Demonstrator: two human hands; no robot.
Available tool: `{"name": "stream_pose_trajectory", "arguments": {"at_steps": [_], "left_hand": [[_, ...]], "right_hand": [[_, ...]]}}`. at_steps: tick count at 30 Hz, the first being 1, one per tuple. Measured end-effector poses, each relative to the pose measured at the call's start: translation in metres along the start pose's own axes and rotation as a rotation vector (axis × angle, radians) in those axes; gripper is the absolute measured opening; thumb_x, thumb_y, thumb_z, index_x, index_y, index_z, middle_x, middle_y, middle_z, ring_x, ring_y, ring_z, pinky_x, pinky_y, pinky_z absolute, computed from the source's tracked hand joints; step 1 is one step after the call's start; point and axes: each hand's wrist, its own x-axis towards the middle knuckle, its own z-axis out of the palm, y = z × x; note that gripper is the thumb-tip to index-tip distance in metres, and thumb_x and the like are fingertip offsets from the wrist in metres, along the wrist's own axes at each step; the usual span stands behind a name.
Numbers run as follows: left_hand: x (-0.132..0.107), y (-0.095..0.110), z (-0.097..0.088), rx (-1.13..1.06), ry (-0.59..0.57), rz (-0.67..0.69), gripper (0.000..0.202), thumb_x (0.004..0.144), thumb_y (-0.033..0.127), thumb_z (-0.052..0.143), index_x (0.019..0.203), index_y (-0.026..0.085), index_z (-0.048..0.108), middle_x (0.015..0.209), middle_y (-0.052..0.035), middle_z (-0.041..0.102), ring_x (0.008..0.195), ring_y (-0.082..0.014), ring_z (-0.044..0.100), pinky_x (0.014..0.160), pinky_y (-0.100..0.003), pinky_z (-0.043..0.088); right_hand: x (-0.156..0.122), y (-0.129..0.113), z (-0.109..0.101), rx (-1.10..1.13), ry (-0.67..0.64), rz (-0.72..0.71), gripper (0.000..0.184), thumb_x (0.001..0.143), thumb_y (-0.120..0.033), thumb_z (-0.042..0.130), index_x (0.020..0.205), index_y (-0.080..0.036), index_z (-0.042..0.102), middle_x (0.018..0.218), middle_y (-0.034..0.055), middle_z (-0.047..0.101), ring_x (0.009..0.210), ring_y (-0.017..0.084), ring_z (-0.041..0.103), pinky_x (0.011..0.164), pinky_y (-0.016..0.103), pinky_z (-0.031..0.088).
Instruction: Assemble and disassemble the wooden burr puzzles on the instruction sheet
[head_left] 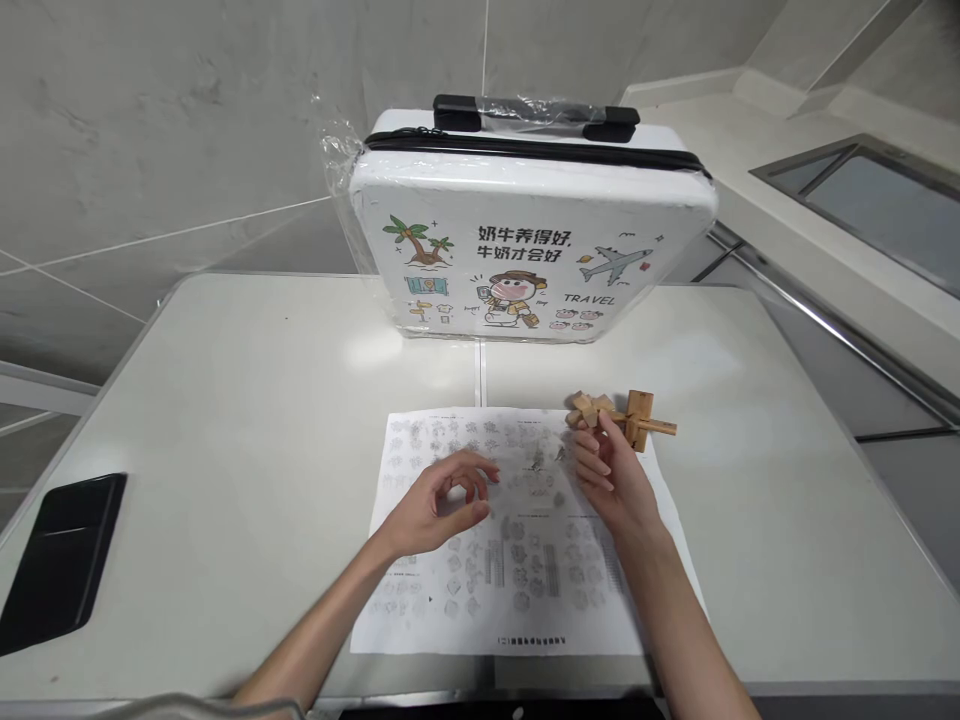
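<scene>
Thumb and fingers apart, the left hand (442, 505) hovers over a printed sheet (420, 635) mid-frame. Right of centre, the right hand (611, 475) meets wooden pieces (640, 408); whether gripping, I cannot tell.

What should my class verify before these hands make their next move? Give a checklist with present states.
1. Left hand free: ok; nothing shows in its grasp.
2. Right hand at the light-brown wooden block pieces: ok.
3. Firm grip on those pieces: cannot tell; the hand hides part of the contact.
4. White printed paper sheet fully uncovered: not ok; both hands block parts of it from view.
5. White hard-shell suitcase with cartoon prints apart from both hands: ok.
6. Flat black rectangular object apart from both hands: ok.
</scene>
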Motion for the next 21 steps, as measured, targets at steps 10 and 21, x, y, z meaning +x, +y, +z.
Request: {"name": "stream_pose_trajectory", "arguments": {"at_steps": [10,21], "left_hand": [[-0.001,-0.001,-0.003,-0.056,0.038,-0.020,0.030,0.102,0.039,0.067,0.126,0.020,0.067,0.102,-0.0087,0.069,0.078,-0.0154,0.059,0.074,-0.030,0.052],[0.000,0.001,-0.027,0.095,0.476,-0.171,0.048,0.098,0.059,0.065,0.074,0.020,0.052,0.057,0.0070,0.038,0.051,-0.0088,0.030,0.050,-0.022,0.024]], "right_hand": [[-0.016,0.012,-0.002,-0.375,0.013,0.038,0.037,0.088,-0.050,0.084,0.092,-0.022,0.060,0.065,-0.0089,0.052,0.036,0.003,0.037,0.024,0.012,0.023],[-0.014,0.039,-0.014,-1.229,-0.328,-0.373,0.034,0.107,-0.050,0.056,0.086,-0.024,0.059,0.058,-0.0046,0.058,0.042,0.013,0.052,0.045,0.025,0.043]]}}
